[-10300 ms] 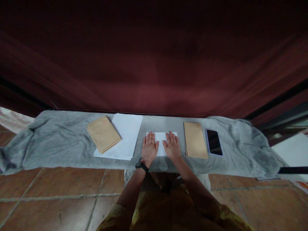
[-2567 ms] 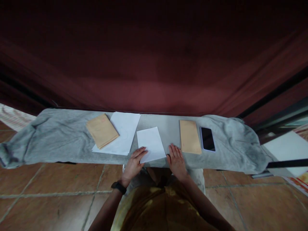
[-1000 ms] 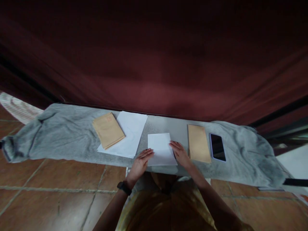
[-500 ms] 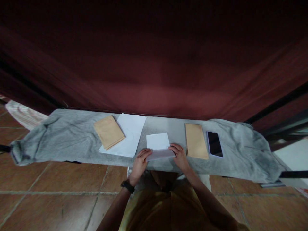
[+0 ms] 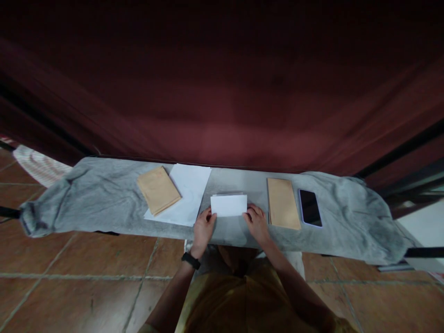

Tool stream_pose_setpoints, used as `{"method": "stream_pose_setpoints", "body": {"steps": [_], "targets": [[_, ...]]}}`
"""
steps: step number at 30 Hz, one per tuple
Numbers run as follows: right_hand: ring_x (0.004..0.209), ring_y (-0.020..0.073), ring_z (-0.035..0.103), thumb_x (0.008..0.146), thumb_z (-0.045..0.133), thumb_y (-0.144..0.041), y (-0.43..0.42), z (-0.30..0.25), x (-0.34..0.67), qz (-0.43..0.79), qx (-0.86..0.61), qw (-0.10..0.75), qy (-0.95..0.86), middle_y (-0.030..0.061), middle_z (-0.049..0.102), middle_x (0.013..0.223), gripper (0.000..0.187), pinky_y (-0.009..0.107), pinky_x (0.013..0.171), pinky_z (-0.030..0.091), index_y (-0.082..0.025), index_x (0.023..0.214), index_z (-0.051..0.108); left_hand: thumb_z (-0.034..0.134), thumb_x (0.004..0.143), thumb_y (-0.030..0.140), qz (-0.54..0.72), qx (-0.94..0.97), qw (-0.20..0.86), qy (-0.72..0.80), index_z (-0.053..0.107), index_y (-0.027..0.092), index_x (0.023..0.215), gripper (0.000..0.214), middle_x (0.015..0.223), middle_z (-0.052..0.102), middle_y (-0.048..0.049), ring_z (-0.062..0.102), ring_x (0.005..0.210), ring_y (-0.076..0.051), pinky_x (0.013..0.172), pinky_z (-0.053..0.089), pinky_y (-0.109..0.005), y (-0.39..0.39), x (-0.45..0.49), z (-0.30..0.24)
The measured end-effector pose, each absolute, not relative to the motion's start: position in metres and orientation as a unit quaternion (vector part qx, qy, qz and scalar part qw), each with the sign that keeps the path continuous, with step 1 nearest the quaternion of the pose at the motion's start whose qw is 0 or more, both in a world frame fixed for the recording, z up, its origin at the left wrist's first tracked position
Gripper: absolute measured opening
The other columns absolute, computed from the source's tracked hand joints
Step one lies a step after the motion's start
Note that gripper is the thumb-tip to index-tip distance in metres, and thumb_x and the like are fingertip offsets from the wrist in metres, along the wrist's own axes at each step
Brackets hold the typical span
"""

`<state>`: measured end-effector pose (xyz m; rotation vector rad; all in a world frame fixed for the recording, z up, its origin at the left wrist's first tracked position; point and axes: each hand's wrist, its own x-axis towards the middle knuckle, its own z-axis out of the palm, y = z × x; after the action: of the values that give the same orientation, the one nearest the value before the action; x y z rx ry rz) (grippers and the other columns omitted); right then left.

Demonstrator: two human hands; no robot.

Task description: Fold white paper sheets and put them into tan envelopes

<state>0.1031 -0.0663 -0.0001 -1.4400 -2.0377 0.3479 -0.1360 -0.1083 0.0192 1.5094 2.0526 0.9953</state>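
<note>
A folded white sheet of paper [image 5: 229, 206] lies at the middle of the cloth-covered surface, its flap turned over so a thin edge of the layer beneath shows along the far side. My left hand [image 5: 204, 225] pinches its near left corner, a dark band on that wrist. At the opposite near corner, my right hand [image 5: 255, 222] holds the paper between thumb and fingers. Left of my hands, a stack of brown envelopes [image 5: 158, 190] partly covers flat white sheets [image 5: 189, 194]. Another brown envelope stack [image 5: 283, 203] lies to the right of my right hand.
A phone [image 5: 310, 208] in a pale purple case lies beyond the right envelopes. Grey cloth [image 5: 104, 199] covers the narrow surface, bunched at both ends. A dark red curtain [image 5: 222, 106] hangs along the far edge. Below is a tiled floor [image 5: 104, 296].
The near part of the white paper has been folded up and over, away from me, onto the far part. My hands have shifted slightly but stay at its two sides.
</note>
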Motion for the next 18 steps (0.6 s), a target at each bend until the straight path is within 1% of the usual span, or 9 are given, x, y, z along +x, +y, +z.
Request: {"method": "stream_pose_setpoints", "body": {"steps": [6,12,18], "targets": [[0.122,0.0256,0.055,0.101,0.046,-0.029,-0.064,-0.001,0.097,0.114,-0.563,0.308,-0.758,0.0116,0.066,0.126,0.023,0.046,0.107,0.041,-0.022,0.093,0.066,0.058,0.093,0.027,0.317,0.533,0.176,0.764,0.065,0.018,0.122,0.031,0.102,0.076,-0.0085,0.071,0.091,-0.023,0.085,0.055,-0.036,-0.102,-0.13,0.025],[0.12,0.0267,0.055,0.1,0.049,-0.029,-0.062,0.001,0.092,0.094,-0.58,0.301,-0.752,0.0124,0.065,0.125,0.019,0.045,0.106,0.041,-0.022,0.089,0.063,0.057,0.095,0.03,0.258,0.522,0.179,0.793,0.064,0.018,0.124,0.032,0.096,0.075,-0.0078,0.07,0.085,-0.022,0.076,0.053,-0.032,-0.096,-0.126,0.034],[0.123,0.0286,0.054,0.098,0.05,-0.027,-0.062,0.004,0.091,0.099,-0.596,0.268,-0.75,0.0136,0.063,0.128,0.016,0.045,0.107,0.039,-0.021,0.094,0.064,0.057,0.095,0.029,0.238,0.528,0.157,0.8,0.063,0.02,0.125,0.031,0.1,0.075,-0.0083,0.071,0.091,-0.023,0.08,0.052,-0.033,-0.093,-0.121,0.038]]}}
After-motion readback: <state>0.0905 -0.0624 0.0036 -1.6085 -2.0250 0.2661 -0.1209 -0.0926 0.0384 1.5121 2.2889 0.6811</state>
